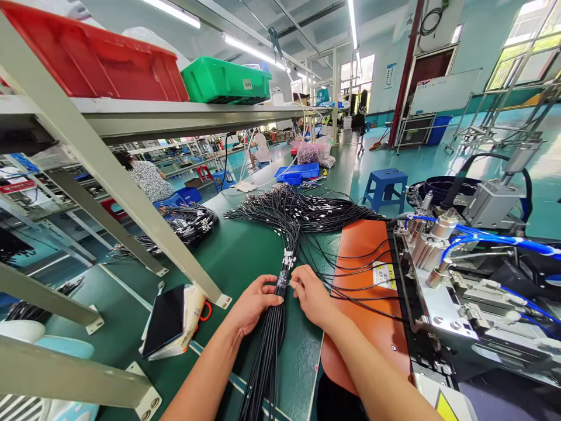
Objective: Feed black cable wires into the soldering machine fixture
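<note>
Cable bundle (pixel 268 345) on bench (pixel 245 251).
Left hand (pixel 258 301) curls round it, likely steadying; right hand (pixel 310 292) apparently pinches the clear wrap (pixel 283 280).

Far beyond the fingers (pixel 272 300), pale teal walls (pixel 482 29) and bright windows (pixel 521 32) rise above a glossy turquoise floor (pixel 427 166). High above the fingers, tube lights (pixel 352 23) glow; ahead to their right, a blue stool (pixel 388 176) stands.
</note>
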Demonstrator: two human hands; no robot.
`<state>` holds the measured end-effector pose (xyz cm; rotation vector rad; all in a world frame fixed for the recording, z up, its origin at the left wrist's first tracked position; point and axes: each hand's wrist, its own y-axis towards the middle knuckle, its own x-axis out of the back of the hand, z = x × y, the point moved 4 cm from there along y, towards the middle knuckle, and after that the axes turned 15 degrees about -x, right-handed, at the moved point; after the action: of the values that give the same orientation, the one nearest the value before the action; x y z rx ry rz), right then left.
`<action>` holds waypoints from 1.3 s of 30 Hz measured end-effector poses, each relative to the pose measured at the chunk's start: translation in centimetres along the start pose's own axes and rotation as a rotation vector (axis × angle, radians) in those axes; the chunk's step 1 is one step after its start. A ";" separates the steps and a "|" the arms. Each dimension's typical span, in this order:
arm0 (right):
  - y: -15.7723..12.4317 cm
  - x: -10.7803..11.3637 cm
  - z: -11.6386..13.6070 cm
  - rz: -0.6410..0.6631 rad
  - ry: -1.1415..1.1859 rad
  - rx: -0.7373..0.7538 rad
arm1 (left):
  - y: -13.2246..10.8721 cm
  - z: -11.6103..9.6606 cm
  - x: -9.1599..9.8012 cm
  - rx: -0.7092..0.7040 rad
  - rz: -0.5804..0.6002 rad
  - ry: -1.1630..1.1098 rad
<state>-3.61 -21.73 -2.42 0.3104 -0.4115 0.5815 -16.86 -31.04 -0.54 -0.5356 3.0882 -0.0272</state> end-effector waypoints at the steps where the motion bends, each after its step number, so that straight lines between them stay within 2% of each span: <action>1: -0.1 0.0 0.2 0.001 0.010 0.004 | 0.0 0.0 0.0 -0.002 -0.002 -0.005; 10: -0.3 -0.5 0.9 -0.029 -0.101 -0.006 | 0.2 0.5 -0.2 -0.034 -0.031 0.060; 21: -0.3 -0.7 1.2 0.020 -0.293 0.057 | 0.5 0.9 -0.3 -0.028 -0.046 0.073; 29: -0.6 -0.5 1.3 0.105 -0.283 0.103 | 0.6 0.1 -0.3 -0.017 0.038 -0.038; 33: -0.5 -0.4 0.2 0.114 -0.271 0.055 | 0.3 -0.7 -0.1 -0.009 0.104 -0.066; 39: -0.7 -1.2 0.2 0.126 -0.150 -0.005 | 0.5 -1.1 0.6 -0.105 0.081 -0.007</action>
<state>-4.14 -22.89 -2.89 0.3261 -0.5804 0.6826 -17.57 -30.73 0.56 -0.4118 3.1149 0.1373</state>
